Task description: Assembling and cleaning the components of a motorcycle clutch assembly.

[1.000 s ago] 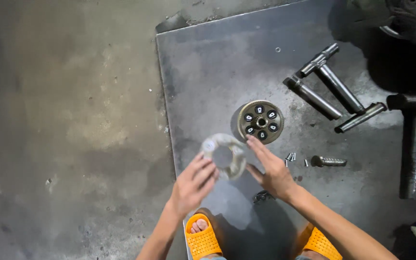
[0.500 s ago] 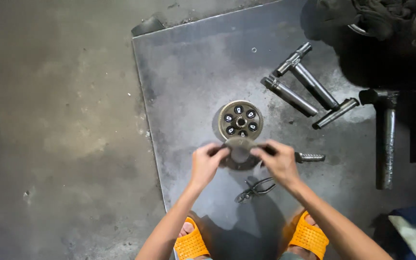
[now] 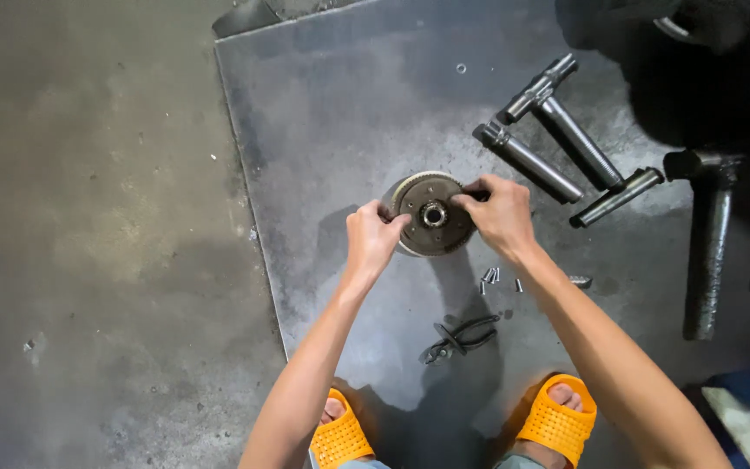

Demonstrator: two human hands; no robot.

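Near centre of grey metal sheet point(image 3: 349, 95): 1 round toothed metal disc point(image 3: 431, 215), dark face up, small hub hole at middle.
Left hand point(image 3: 373, 239): fingers curled onto disc's left rim, grasping it.
Right hand point(image 3: 498, 214): fingers clenched over disc's right rim, thumb on upper face.
Toward sheet's right edge: 3 long steel socket wrenches point(image 3: 557, 130), lying slanted, close together, ends nearly touching.
Beyond them, at right edge: 1 dark thick bar tool point(image 3: 709, 252), upright in view; further dark bars beside it, count not clear.
Just below right wrist: small pins point(image 3: 490, 276), about 4, loose cluster; 1 short bolt point(image 3: 580, 281) near them.
Toward sheet's near edge, between forearms: 1 pair of pliers point(image 3: 460, 339), lying flat.
At near edge: 2 orange sandals point(image 3: 555, 419), 1 per foot.
Left of sheet: stained concrete floor point(image 3: 88, 260).
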